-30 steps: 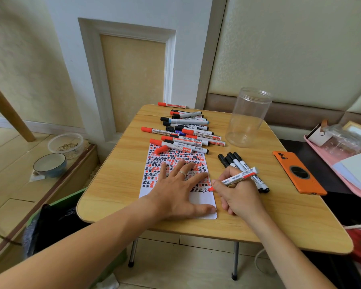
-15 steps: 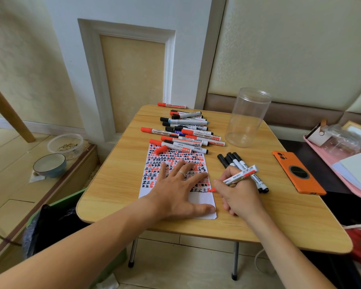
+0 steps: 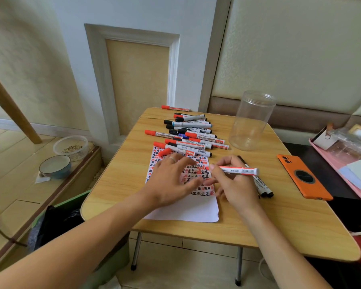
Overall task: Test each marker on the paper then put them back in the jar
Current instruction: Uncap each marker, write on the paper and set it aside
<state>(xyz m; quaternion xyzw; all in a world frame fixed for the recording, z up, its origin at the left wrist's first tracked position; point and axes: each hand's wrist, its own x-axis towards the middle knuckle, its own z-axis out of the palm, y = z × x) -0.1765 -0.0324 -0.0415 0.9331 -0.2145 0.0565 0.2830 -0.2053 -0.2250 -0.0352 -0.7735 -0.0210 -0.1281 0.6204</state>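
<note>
Right hand (image 3: pixel 233 184), centre frame, pinching uncapped red marker (image 3: pixel 238 170) between thumb and fingers, barrel nearly level, tip pointing left over paper (image 3: pixel 183 209). Tip contact with sheet: cannot tell. Left hand (image 3: pixel 171 180) just left of it, fingers spread and relaxed, above upper part of paper, blurred; touching or hovering, cannot tell. Ring on one left finger. Paper lying lengthwise on wooden folding table (image 3: pixel 279 226), upper half packed with red and black test marks, lower part blank white. Loose red cap (image 3: pixel 164 152) at top left corner of paper. Pile of red, black and blue markers (image 3: pixel 188 132) beyond paper, running toward far table edge, mostly lying crosswise. Few black markers (image 3: pixel 263 186) right of paper, partly hidden behind right hand. Clear plastic jar (image 3: pixel 251 119) upright, lidless, upper right of table, nothing seen inside. Orange phone (image 3: pixel 303 177) face down at right table edge. Pink tray (image 3: pixel 338 170) with clutter far right. Two bowls (image 3: pixel 54 166) on floor ledge at left, green bin below left table edge.
</note>
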